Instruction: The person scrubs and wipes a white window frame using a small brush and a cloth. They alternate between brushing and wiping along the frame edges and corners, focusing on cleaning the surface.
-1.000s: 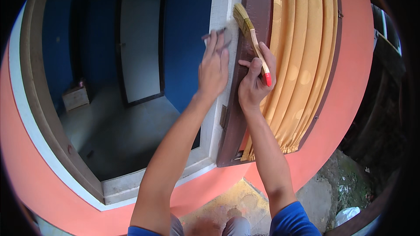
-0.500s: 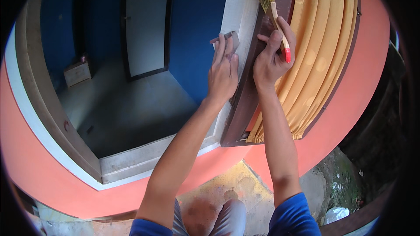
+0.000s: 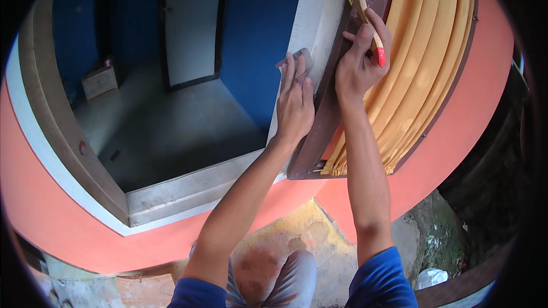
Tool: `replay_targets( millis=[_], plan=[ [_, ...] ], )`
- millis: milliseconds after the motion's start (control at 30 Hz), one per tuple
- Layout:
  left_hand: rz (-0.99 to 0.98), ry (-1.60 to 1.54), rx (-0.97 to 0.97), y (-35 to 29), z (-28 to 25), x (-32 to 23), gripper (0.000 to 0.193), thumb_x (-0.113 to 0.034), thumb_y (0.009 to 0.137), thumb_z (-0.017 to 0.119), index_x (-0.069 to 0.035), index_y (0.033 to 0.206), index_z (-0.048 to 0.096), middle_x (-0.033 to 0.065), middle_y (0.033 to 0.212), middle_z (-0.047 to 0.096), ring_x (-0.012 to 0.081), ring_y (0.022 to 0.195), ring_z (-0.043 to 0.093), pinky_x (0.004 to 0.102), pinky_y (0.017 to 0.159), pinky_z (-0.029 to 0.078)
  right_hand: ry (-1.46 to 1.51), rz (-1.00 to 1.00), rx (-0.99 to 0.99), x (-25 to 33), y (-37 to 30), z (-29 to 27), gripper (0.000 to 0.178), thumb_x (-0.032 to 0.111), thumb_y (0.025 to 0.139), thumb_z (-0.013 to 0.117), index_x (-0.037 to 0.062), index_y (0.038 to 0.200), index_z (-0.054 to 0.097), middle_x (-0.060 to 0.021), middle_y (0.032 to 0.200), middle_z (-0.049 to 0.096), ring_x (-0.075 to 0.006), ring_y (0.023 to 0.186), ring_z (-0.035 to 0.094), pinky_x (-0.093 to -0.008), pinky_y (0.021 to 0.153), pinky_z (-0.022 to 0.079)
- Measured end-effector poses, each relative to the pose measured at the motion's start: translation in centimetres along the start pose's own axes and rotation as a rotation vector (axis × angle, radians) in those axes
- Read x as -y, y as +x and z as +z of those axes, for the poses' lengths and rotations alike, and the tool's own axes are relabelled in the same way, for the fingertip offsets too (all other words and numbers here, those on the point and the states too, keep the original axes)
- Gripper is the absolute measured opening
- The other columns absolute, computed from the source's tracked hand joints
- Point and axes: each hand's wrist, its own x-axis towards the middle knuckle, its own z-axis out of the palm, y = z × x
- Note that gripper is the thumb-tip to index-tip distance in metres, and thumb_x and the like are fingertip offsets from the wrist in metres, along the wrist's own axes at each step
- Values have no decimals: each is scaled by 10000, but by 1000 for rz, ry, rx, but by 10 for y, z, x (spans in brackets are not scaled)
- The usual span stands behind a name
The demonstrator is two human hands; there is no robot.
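My left hand (image 3: 295,108) presses a folded grey-brown sheet of sandpaper (image 3: 309,60) flat against the white window frame (image 3: 319,20). Its fingers lie over the sheet, pointing up. To its right, my right hand (image 3: 358,74) grips a paintbrush (image 3: 362,3) by its wooden handle, whose end is red. The brush slants up to the left, and its pale bristles are at the upper part of the frame; whether they touch it I cannot tell. Beside that hand is the brown edge of an opened window sash (image 3: 323,117), with a gathered yellow curtain (image 3: 425,80) on it.
Through the window opening lie a dark room with blue walls (image 3: 245,51), a pale door (image 3: 193,28) and a small box-like stand (image 3: 100,82). Salmon-coloured wall (image 3: 165,251) runs below the frame. A stained floor (image 3: 274,234) and a white plastic bag (image 3: 431,278) are lower down.
The view has shifted a little. My right hand and the brush sit slightly higher and further right; my left hand with the sandpaper appears slightly lower on the frame. Both grips are unchanged.
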Motion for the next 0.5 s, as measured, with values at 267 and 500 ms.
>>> replay_targets(
  millis=[267, 500],
  plan=[
    [-331, 36, 79, -152, 0, 43, 552, -232, 1139, 304, 68, 1601, 273, 250, 1695, 238, 443, 1582, 156, 457, 1286, 171, 78, -26, -94, 1, 3, 5, 315, 230, 1060, 638, -37, 1221, 682, -110, 1118, 668, -127, 868, 665, -238, 682, 610],
    [-97, 8, 12, -30, 0, 6, 555, -268, 1142, 308, 18, 1617, 285, 292, 1691, 193, 455, 1573, 165, 447, 1267, 218, 113, 3, -81, -3, -1, 6, 348, 267, 1063, 634, -34, 1232, 672, -99, 1121, 670, -115, 890, 662, -239, 709, 612]
  ],
)
